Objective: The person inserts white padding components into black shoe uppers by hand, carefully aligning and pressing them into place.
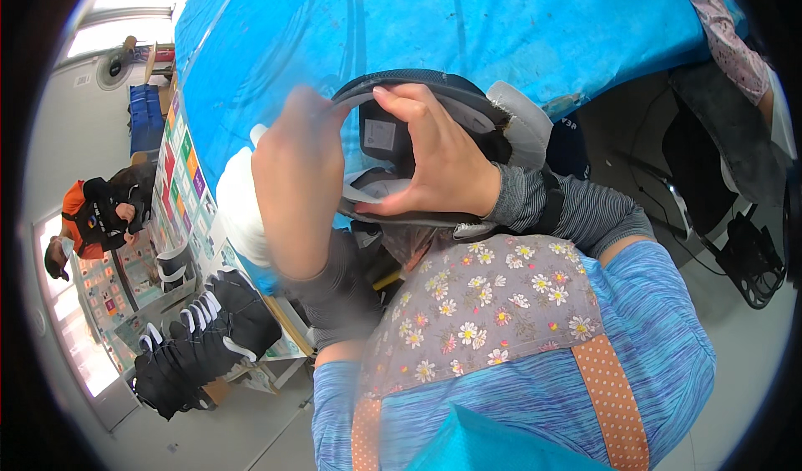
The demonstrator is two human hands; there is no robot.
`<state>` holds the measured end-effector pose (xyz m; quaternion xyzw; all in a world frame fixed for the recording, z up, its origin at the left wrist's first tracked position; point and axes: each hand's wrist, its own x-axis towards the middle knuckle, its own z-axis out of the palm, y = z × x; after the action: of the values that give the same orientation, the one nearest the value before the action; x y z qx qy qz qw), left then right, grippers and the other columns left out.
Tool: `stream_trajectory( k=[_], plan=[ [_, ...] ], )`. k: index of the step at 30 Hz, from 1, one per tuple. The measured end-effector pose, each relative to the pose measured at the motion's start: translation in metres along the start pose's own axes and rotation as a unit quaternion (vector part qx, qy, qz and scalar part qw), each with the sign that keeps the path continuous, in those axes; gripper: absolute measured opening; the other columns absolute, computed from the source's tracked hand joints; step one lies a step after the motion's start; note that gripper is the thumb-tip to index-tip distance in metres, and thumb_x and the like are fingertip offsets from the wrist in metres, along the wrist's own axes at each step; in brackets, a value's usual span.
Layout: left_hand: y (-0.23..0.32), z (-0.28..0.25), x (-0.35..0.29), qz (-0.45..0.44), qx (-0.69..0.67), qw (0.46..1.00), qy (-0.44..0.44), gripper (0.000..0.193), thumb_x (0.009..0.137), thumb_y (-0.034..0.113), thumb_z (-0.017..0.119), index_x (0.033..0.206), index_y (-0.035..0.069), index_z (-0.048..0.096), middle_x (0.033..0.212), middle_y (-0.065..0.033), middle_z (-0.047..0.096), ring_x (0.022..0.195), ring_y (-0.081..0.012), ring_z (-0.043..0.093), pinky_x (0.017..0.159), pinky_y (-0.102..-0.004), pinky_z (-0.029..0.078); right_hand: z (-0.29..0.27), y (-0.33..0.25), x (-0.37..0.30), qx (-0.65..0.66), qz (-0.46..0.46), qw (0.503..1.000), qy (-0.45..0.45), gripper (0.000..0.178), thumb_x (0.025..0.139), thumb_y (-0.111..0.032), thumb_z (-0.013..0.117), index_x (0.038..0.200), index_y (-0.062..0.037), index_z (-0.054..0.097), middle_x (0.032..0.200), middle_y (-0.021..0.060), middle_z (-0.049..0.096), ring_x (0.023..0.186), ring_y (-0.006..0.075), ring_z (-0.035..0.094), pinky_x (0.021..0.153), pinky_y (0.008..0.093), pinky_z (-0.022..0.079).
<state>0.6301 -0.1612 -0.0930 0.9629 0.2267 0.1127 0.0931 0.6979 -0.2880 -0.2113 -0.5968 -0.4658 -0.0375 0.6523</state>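
In front of my chest I have a black padded fabric piece (401,76), with a mesh-like rim, a pale lining and a white label inside; I cannot tell its exact kind. My right hand (443,153) holds it, fingers on the far rim and thumb on the near rim, across its opening. My left hand (296,170) is smeared by motion at the piece's left side, and its fingers cannot be made out. A frayed white flap (522,120) sticks out at the piece's right end. Behind my left wrist shows a bulky white thing (241,203).
A blue-covered table (501,28) spreads ahead. At the left lies a stack of black pieces with white straps (205,333), beside a sheet of coloured pictures (185,166). A person in orange and black (104,216) is far left; another person's patterned sleeve (727,32) is at right, near a black chair (710,162).
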Motion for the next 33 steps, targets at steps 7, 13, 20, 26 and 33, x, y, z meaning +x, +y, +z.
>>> stream_trajectory(
  k=[7, 13, 20, 26, 33],
  plan=[
    [-0.004, 0.001, 0.006, -0.004, 0.007, 1.0, -0.002, 0.023, 0.092, 0.019, 0.071, 0.09, 0.0, 0.059, 0.072, -0.0154, 0.065, 0.056, -0.0218, 0.055, 0.054, -0.0343, 0.044, -0.006, -0.015, -0.003, -0.046, 0.045, 0.998, -0.021, 0.094, 0.062, -0.039, 0.092, 0.132, -0.0004, 0.044, 0.118, 0.0169, 0.055, 0.105, 0.0358, 0.059, 0.087, 0.0432, 0.051],
    [-0.003, 0.002, 0.009, -0.04, 0.005, 0.999, -0.011, 0.024, 0.092, 0.02, 0.071, 0.091, 0.0, 0.058, 0.071, -0.0146, 0.064, 0.056, -0.0202, 0.054, 0.053, -0.0339, 0.043, -0.006, -0.01, -0.004, 0.004, -0.012, 0.999, -0.045, 0.049, 0.073, -0.028, 0.086, 0.106, -0.0045, 0.059, 0.094, 0.0099, 0.062, 0.087, 0.0308, 0.061, 0.074, 0.0415, 0.049],
    [-0.028, 0.001, 0.016, -0.046, -0.303, 0.937, -0.167, 0.042, 0.106, 0.038, 0.053, 0.117, -0.002, 0.062, 0.115, -0.0124, 0.071, 0.096, -0.0165, 0.063, 0.085, -0.0295, 0.049, -0.005, -0.008, -0.011, 0.072, -0.006, 0.997, -0.031, 0.016, 0.083, -0.011, 0.076, 0.095, -0.0043, 0.067, 0.084, 0.011, 0.065, 0.078, 0.0304, 0.064, 0.067, 0.0398, 0.051],
    [-0.04, 0.053, -0.001, 0.01, -0.497, 0.866, -0.057, 0.1, 0.097, 0.076, 0.018, 0.14, -0.009, 0.05, 0.15, -0.0221, 0.049, 0.142, -0.0289, 0.042, 0.122, -0.041, 0.023, -0.004, -0.003, -0.011, 0.083, -0.019, 0.996, -0.032, 0.025, 0.083, -0.001, 0.076, 0.108, -0.0003, 0.071, 0.089, 0.0142, 0.072, 0.08, 0.0309, 0.071, 0.069, 0.0376, 0.056],
    [-0.029, 0.063, -0.006, 0.021, -0.512, 0.859, 0.013, 0.092, 0.103, 0.068, 0.019, 0.14, -0.01, 0.05, 0.149, -0.0247, 0.048, 0.142, -0.0317, 0.042, 0.122, -0.0429, 0.023, 0.005, -0.002, -0.008, 0.054, -0.031, 0.997, -0.053, 0.025, 0.084, -0.001, 0.073, 0.109, -0.0001, 0.07, 0.094, 0.0151, 0.073, 0.084, 0.0321, 0.072, 0.07, 0.0387, 0.058]
  ],
)
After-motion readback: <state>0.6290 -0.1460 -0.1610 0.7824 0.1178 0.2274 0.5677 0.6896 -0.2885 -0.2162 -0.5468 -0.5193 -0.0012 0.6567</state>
